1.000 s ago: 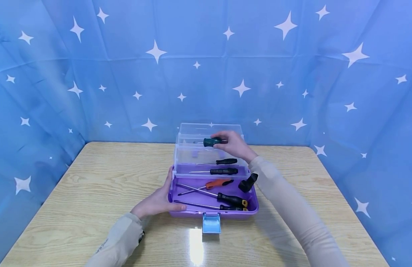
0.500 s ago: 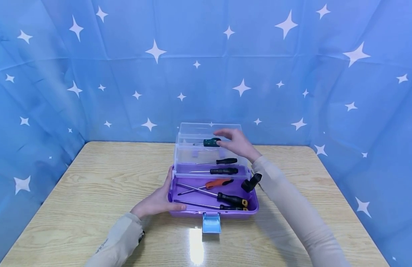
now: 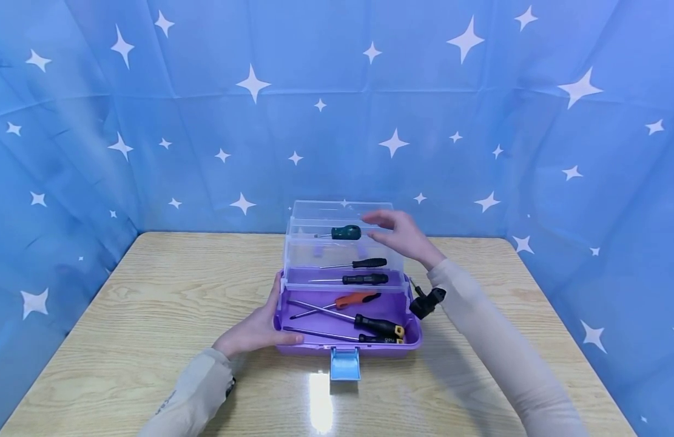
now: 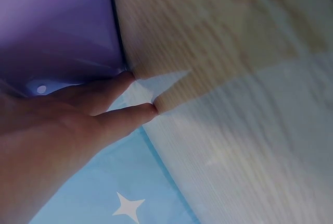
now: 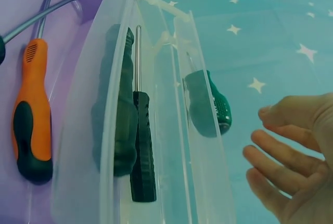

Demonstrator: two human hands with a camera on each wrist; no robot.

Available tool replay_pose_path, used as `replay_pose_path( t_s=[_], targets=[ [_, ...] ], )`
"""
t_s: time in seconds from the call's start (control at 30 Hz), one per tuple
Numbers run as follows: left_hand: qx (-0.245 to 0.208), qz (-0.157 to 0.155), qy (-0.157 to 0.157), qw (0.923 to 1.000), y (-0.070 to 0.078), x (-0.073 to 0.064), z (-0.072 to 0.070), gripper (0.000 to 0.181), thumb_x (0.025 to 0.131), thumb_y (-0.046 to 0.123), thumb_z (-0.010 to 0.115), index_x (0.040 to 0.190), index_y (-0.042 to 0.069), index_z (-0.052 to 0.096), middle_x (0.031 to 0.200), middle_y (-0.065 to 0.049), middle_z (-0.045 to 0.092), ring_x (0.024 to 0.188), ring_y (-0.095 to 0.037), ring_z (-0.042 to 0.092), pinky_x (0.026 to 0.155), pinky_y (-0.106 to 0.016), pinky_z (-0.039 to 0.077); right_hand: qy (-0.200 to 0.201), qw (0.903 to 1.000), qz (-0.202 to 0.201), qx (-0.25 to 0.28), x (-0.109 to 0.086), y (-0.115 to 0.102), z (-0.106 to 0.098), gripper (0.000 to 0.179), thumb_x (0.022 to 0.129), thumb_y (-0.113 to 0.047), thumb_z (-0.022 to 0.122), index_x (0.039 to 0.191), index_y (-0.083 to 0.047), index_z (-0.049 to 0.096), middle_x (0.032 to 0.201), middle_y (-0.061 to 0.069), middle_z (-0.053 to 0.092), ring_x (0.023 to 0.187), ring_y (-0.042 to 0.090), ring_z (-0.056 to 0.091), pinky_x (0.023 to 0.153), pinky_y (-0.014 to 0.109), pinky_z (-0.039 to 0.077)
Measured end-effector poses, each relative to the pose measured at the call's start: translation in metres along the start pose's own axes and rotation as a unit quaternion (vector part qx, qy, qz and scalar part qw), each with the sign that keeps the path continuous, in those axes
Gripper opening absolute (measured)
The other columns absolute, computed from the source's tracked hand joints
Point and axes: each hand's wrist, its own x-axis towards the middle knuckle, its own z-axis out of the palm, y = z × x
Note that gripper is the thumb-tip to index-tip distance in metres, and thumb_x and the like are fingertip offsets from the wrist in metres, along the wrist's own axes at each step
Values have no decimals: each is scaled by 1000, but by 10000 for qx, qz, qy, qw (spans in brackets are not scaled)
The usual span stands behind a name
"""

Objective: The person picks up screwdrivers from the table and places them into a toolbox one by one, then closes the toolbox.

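Observation:
My left hand (image 3: 257,331) rests against the left side of the purple toolbox (image 3: 418,340), its thumb along the front rim. In the left wrist view its straight fingers (image 4: 125,117) lie beside the box's wall. My right hand (image 3: 399,233) hovers right of the upper clear tray, fingers spread and holding nothing. Just left of its fingertips, a stubby green screwdriver (image 3: 346,232) lies in that tray; the right wrist view shows a gap between them. Two black-handled screwdrivers, one above (image 3: 369,263) the other (image 3: 365,279), lie in the lower clear tray (image 3: 298,261).
In the purple bottom lie an orange-handled screwdriver (image 3: 357,299) and two with black-and-yellow handles, one longer-shafted (image 3: 377,326) and one near the front (image 3: 380,339). A light blue latch (image 3: 344,365) hangs open in front. The wooden table (image 3: 151,291) meets a starry blue curtain (image 3: 205,121).
My right hand has let go of the green screwdriver, which stays in the upper tray, and has drawn back to the right. The left hand has kept its place.

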Motion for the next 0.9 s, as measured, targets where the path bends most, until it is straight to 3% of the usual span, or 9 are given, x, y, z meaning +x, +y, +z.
replay_pose_path(
  t_s=[0.37, 0.9],
  targets=[
    [28, -132, -1, 9999, 0, 1, 0, 134, 72, 39, 84, 150, 26, -24, 160, -15, -4, 144, -37, 7, 111, -58, 12, 265, 9994, 24, -216, -24, 5, -17, 32, 94, -6, 62, 124, 3, 61, 124, 21, 60, 118, 36, 53, 101, 49, 41],
    [-70, -72, -14, 9999, 0, 1, 0, 135, 72, 36, 84, 151, 22, -24, 160, -14, -6, 144, -36, 5, 112, -58, 10, 638, 9967, -107, -499, -54, 12, -37, 26, 94, -5, 61, 119, 2, 64, 114, 19, 65, 103, 32, 62, 90, 46, 49]
  ],
)
